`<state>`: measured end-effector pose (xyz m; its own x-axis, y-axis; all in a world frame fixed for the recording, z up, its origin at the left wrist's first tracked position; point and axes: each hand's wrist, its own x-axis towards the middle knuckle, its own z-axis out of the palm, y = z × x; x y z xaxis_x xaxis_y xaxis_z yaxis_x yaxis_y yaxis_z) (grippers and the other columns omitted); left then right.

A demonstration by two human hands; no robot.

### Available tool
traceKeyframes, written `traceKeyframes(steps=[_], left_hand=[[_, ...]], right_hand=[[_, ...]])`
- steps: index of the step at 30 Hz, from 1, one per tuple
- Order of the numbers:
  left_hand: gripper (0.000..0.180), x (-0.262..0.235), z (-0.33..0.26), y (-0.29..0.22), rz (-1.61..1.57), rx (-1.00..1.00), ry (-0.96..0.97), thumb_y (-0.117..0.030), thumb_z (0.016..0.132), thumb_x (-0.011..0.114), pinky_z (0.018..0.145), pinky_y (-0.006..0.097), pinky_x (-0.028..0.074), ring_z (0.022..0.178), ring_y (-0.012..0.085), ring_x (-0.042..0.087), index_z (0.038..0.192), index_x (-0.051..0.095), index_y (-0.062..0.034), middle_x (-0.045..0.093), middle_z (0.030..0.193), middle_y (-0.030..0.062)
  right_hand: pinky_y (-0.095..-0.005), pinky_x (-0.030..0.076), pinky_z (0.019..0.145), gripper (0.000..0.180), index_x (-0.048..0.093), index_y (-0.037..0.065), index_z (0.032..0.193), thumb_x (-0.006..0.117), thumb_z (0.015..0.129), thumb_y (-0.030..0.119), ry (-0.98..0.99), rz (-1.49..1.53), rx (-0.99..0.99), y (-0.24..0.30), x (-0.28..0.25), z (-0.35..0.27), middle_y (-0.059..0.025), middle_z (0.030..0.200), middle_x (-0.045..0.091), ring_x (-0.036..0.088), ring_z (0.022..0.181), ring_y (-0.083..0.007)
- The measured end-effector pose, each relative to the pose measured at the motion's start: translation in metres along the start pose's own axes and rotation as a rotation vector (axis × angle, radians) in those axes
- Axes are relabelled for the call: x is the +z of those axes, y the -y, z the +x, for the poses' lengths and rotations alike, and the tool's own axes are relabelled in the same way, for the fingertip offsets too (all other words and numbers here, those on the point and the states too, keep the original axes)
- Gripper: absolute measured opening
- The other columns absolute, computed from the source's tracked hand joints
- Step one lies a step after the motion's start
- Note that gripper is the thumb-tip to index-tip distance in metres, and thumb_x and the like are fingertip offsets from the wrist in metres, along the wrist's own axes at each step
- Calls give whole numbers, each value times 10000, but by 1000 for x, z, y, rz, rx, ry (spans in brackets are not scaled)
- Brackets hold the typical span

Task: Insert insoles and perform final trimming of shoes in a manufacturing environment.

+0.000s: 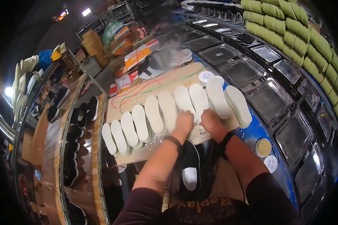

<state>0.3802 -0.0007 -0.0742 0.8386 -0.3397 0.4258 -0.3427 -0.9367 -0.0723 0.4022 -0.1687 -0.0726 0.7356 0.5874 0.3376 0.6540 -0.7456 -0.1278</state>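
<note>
Left hand [185,122] and right hand [211,122]: fingers curled, side by side at the near ends of white insoles [198,97]; whether either grips one, I cannot tell. Insoles: stacked, in a row across a tan board [172,78]. Black shoe [190,160], white-toed: below the hands.

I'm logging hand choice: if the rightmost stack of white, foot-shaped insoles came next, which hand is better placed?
Probably the right hand: it is nearer the rightmost insole stack, while the left hand would have to cross past it.
</note>
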Motion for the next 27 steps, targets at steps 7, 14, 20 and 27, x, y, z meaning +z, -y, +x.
traceKeyframes(steps=[7, 14, 20, 27], left_hand=[[133, -94, -4, 5, -174, -227, -196, -74, 823, 546, 732, 434, 504, 844, 338, 647, 875, 655, -17, 663, 879, 179], [174, -231, -147, -14, -434, -480, -569, -27, 909, 576, 743, 297, 491, 853, 214, 624, 1056, 645, 37, 644, 945, 129], [138, -321, -285, -34, -626, -737, -525, -38, 915, 592, 577, 210, 467, 717, 105, 569, 993, 648, 61, 598, 930, 78], [103, -289, -294, -96, -538, -715, -257, -41, 852, 678, 568, 218, 481, 661, 91, 573, 809, 588, -15, 595, 787, 34]], right_hand=[[-392, 479, 766, 123, 698, 68, 689, 586, 726, 105, -26, -227, -127, 11, 6, -7, -108, 822, 630, 593, 845, -280], [-406, 474, 764, 118, 642, 26, 842, 559, 768, 64, -625, 120, -88, 7, -86, -34, -154, 833, 620, 590, 830, -318], [-350, 493, 701, 189, 651, -7, 1003, 622, 836, 76, -256, 720, 187, 64, -196, -151, -154, 872, 645, 635, 768, -278], [-361, 490, 647, 172, 651, 11, 935, 646, 783, 92, -150, 636, 247, 110, -182, -212, -115, 793, 609, 614, 715, -272]])
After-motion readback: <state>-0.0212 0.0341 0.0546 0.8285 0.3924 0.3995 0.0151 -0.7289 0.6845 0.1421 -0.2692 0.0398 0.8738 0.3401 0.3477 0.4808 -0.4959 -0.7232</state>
